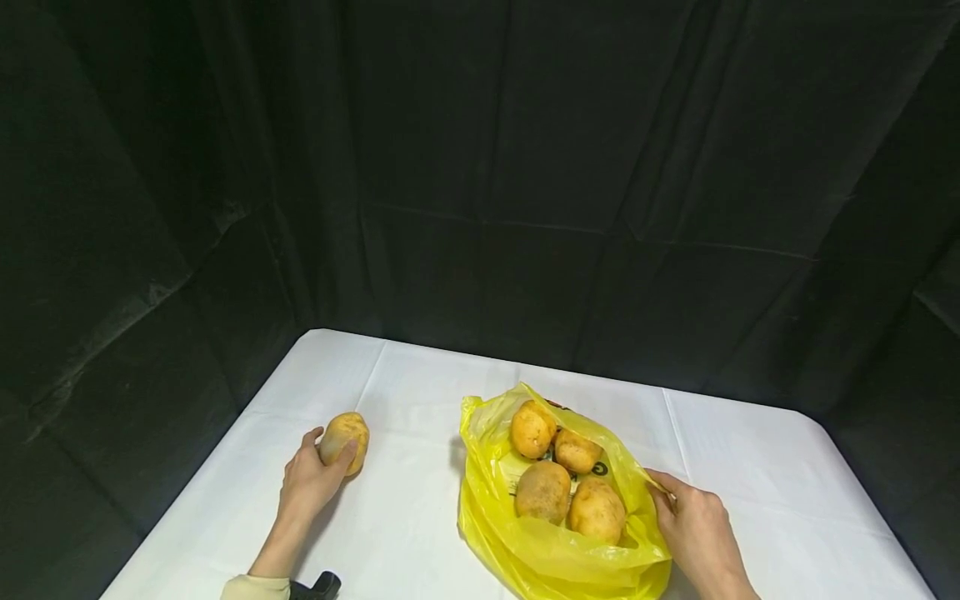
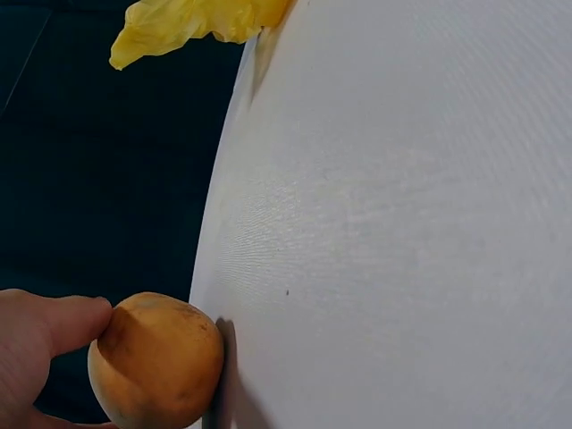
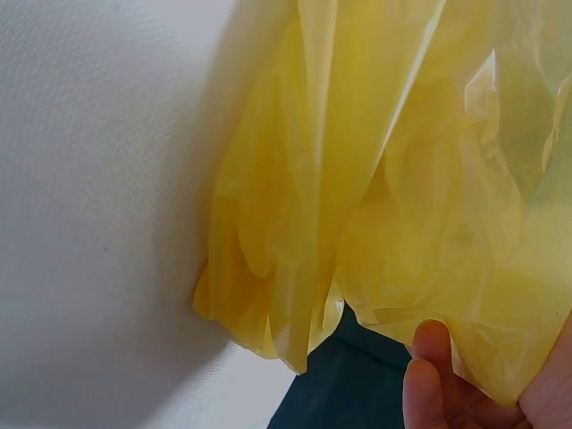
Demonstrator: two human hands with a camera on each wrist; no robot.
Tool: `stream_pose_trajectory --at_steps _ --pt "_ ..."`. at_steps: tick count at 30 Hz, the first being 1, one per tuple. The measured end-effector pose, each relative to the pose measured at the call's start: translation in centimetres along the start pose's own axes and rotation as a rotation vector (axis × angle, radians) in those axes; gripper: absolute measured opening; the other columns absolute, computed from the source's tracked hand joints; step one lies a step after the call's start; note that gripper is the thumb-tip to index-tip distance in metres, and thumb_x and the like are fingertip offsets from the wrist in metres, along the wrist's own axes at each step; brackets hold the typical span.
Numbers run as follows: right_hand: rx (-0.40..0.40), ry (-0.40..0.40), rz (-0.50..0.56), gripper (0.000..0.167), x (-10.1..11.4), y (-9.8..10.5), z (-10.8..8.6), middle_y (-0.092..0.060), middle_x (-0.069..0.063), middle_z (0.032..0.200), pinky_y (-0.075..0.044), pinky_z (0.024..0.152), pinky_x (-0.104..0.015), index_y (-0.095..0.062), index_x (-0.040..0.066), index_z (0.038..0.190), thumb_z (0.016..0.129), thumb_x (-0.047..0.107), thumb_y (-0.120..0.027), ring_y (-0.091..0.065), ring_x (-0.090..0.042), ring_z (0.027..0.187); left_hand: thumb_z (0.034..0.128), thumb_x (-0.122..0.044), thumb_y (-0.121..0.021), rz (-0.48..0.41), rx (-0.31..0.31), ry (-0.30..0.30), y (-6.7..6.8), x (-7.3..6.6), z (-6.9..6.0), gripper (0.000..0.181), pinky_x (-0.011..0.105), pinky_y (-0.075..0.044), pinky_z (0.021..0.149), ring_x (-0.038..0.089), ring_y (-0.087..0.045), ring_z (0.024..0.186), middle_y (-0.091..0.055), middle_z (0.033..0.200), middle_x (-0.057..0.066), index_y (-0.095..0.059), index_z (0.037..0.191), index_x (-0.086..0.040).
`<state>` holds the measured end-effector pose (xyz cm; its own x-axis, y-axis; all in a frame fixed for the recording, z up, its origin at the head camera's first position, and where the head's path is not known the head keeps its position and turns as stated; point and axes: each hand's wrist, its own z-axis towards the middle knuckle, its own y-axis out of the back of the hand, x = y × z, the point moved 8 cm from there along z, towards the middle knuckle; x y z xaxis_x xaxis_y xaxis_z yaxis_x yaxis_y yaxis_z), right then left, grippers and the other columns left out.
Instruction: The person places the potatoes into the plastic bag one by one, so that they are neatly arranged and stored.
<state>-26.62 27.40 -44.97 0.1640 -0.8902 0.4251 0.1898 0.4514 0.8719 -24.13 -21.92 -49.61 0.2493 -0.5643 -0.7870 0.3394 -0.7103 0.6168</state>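
On the left part of the table, my left hand [image 1: 310, 479] grips a potato [image 1: 352, 433] between thumb and fingers. The left wrist view shows the same potato [image 2: 159, 362] close to the white surface, with its shadow beside it. A yellow plastic bag [image 1: 487, 533] lies with its mouth spread wide, and several potatoes [image 1: 597, 510] show inside. My right hand [image 1: 701, 525] pinches the bag's right edge. In the right wrist view, fingertips [image 3: 433, 344] hold the thin yellow plastic [image 3: 447, 259], which hides the potatoes there.
A white cloth [image 1: 405, 517] covers the table, whose rounded far corners meet a dark curtain [image 1: 480, 167]. A black object [image 1: 324, 585] shows near the left wrist at the bottom edge. Bare cloth separates the left hand from the bag.
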Motion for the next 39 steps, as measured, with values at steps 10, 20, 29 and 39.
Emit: stream_pose_trajectory --at_steps 10,20,29,39 --pt "-0.007 -0.010 -0.006 0.026 -0.1 -0.1 -0.2 -0.069 -0.023 0.105 -0.054 0.071 -0.047 -0.068 -0.004 0.115 0.091 0.006 -0.067 -0.067 -0.030 0.086 0.0921 -0.037 -0.065 0.031 -0.014 -0.055 -0.6 0.0 -0.1 0.071 0.064 -0.043 0.086 0.053 -0.051 0.114 -0.052 0.128 0.037 -0.038 0.142 0.005" --pt "-0.004 -0.004 0.000 0.026 -0.2 -0.1 -0.2 -0.069 -0.023 0.106 -0.053 0.072 -0.047 -0.068 -0.003 0.116 0.092 0.007 -0.066 -0.066 -0.029 0.085 0.0888 -0.035 -0.070 0.000 -0.044 -0.062 -0.6 0.0 -0.2 0.074 0.060 -0.044 0.085 0.049 -0.054 0.111 -0.055 0.124 0.032 -0.037 0.142 0.004" --pt "0.018 -0.026 -0.006 0.027 -0.3 0.0 0.2 -0.068 -0.024 0.107 -0.053 0.071 -0.046 -0.067 -0.005 0.117 0.092 0.007 -0.066 -0.066 -0.027 0.084 0.0878 -0.035 -0.073 -0.058 -0.041 -0.086 -0.8 -1.0 -0.7 0.074 0.057 -0.045 0.086 0.046 -0.055 0.111 -0.055 0.126 0.031 -0.038 0.142 0.001" --pt "0.009 -0.017 -0.008 0.026 0.0 0.0 0.0 -0.069 -0.023 0.105 -0.053 0.072 -0.048 -0.068 -0.004 0.116 0.092 0.007 -0.067 -0.067 -0.029 0.086 0.0846 -0.038 -0.076 -0.131 0.039 -0.096 -1.5 -3.0 -2.1 0.075 0.039 -0.050 0.073 0.028 -0.062 0.099 -0.056 0.128 0.021 -0.039 0.144 -0.008"
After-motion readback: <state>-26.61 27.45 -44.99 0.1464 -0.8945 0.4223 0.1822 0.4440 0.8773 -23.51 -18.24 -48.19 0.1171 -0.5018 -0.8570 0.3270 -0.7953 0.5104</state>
